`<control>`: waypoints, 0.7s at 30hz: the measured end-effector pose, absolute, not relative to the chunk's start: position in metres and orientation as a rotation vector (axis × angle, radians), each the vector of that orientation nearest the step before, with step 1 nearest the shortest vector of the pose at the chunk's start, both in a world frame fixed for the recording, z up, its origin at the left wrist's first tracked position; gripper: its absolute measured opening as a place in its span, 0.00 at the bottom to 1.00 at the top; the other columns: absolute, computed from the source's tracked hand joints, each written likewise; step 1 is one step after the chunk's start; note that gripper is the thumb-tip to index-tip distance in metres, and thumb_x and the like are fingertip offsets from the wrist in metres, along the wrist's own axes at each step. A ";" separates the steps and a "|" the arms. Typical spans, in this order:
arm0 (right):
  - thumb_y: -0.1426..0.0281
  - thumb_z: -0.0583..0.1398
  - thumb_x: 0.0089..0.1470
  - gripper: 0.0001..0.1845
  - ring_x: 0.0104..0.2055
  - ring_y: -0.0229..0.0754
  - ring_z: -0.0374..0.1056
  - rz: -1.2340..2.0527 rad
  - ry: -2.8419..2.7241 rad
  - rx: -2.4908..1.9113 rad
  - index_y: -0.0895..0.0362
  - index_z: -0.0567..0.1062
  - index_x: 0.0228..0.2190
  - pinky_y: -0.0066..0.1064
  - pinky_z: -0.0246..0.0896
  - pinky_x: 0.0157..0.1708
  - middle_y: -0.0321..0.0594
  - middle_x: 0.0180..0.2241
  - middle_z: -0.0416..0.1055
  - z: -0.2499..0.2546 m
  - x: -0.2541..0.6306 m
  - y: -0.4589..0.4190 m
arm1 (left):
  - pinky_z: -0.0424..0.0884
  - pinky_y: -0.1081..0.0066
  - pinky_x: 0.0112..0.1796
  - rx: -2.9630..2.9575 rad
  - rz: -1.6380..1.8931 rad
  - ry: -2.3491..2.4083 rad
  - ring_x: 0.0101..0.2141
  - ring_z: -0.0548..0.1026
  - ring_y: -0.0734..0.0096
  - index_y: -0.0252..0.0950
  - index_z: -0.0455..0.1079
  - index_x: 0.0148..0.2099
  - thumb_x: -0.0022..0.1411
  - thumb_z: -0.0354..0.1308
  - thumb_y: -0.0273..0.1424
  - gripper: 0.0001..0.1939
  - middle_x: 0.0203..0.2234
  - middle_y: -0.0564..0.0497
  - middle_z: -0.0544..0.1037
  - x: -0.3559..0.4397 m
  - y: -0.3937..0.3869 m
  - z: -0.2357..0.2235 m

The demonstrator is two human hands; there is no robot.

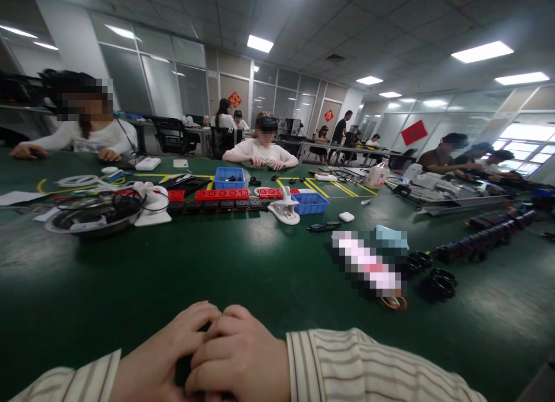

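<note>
At the bottom middle of the head view, my left hand [158, 350] and my right hand [243, 353] rest against each other near the front of the green table [269, 277]. The fingers of both are curled and closed, with my right fingers overlapping the left hand. A dark gap shows between the palms; whatever they hold, if anything, is hidden. Nearest beyond my right hand lies a blurred pink-and-white item [366, 263] with an orange loop [401, 302] at its end. Striped sleeves cover both wrists.
Red blocks [223, 195], a white clip [284, 208], blue bins [311, 203] and a metal bowl [95, 225] with cables stand across the middle. Black rings [440, 283] and a dark strip of parts [485, 237] lie right. Co-workers sit opposite and to both sides.
</note>
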State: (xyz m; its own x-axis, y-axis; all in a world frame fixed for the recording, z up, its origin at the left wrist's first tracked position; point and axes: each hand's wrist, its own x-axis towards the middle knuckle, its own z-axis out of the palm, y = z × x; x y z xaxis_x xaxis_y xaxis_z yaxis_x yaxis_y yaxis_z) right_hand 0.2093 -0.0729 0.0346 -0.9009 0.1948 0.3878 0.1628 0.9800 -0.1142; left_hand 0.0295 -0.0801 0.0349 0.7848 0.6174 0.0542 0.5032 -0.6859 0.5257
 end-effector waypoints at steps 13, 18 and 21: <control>0.46 0.55 0.52 0.29 0.47 0.40 0.64 0.189 -2.492 -0.384 0.58 0.67 0.41 0.34 0.54 0.49 0.39 0.41 0.72 0.032 0.211 -0.068 | 0.37 0.35 0.55 2.610 0.343 0.915 0.59 0.54 0.40 0.46 0.41 0.66 0.37 0.71 0.44 0.59 0.62 0.41 0.55 0.002 -0.074 -0.001; 0.39 0.56 0.44 0.32 0.29 0.38 0.65 0.111 -2.547 -0.619 0.57 0.68 0.31 0.33 0.52 0.32 0.36 0.28 0.72 0.025 0.207 -0.070 | 0.41 0.35 0.55 2.659 0.412 1.053 0.51 0.66 0.46 0.42 0.61 0.57 0.42 0.67 0.49 0.41 0.52 0.43 0.68 0.013 -0.086 0.007; 0.40 0.55 0.46 0.30 0.28 0.37 0.64 0.016 -2.617 -0.628 0.56 0.67 0.28 0.33 0.49 0.30 0.33 0.25 0.70 0.025 0.203 -0.073 | 0.47 0.41 0.56 2.632 0.458 1.086 0.44 0.70 0.55 0.42 0.69 0.49 0.49 0.63 0.44 0.25 0.43 0.48 0.72 0.022 -0.090 0.019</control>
